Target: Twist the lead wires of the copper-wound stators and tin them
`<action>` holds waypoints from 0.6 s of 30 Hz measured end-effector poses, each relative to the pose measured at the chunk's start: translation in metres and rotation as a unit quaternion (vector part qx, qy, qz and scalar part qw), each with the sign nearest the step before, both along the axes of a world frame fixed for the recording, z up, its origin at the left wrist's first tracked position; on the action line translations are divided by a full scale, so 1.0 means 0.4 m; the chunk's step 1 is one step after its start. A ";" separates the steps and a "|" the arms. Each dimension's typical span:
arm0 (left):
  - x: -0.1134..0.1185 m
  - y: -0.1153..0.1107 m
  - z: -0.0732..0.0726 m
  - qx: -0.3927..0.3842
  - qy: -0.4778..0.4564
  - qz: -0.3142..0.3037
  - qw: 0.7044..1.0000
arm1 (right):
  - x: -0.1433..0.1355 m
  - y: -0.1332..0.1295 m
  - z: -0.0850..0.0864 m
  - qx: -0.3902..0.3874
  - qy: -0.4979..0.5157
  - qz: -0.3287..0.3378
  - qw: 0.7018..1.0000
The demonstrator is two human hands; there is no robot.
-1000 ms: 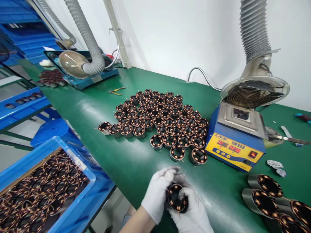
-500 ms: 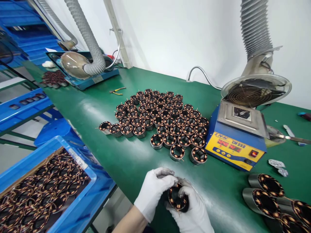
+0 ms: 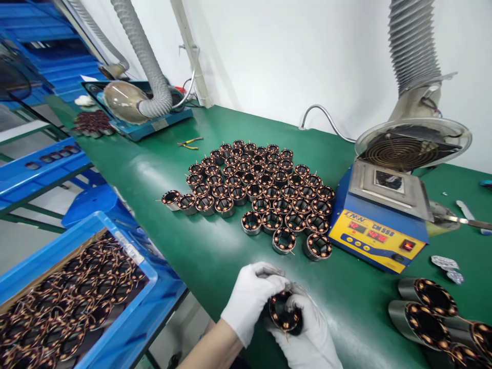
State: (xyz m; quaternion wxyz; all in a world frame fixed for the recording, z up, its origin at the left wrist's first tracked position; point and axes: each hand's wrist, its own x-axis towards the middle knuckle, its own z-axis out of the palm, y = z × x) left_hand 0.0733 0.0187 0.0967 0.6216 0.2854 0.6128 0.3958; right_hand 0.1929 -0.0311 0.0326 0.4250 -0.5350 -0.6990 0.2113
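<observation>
Both of my hands wear white gloves and come together low in the picture, above the table's front part. Between them is a motor stator (image 3: 283, 320), a black-lined ring with copper windings and a short wire end pointing down. My right hand (image 3: 307, 325) is wrapped round its right side, the thumb over the rim. My left hand (image 3: 255, 294) grips its upper left edge with closed fingers; its fingertips are partly hidden behind the ring. Just beyond the hands stand single stators (image 3: 284, 240) at the near edge of a large group.
The solder pot (image 3: 378, 220) with its lit display sits to the right under an extraction hood (image 3: 413, 146). More stators (image 3: 426, 325) stand at the lower right. A blue crate (image 3: 151, 279) of wired stators is at lower left. Pliers (image 3: 189, 144) lie behind the group.
The whole view has shifted slightly, so things sit a little further right. Both hands still hold the stator in nearly the same pose.
</observation>
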 end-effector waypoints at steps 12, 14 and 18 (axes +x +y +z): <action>-0.039 -0.012 -0.011 0.039 0.095 -0.051 0.993 | -0.002 0.004 0.003 0.045 -0.006 0.005 0.999; -0.030 -0.017 -0.014 0.040 0.088 -0.022 0.995 | -0.002 -0.001 -0.005 0.042 -0.004 -0.002 0.999; -0.026 -0.030 -0.008 0.026 0.078 0.011 0.997 | 0.000 -0.016 -0.041 0.024 -0.006 -0.045 0.999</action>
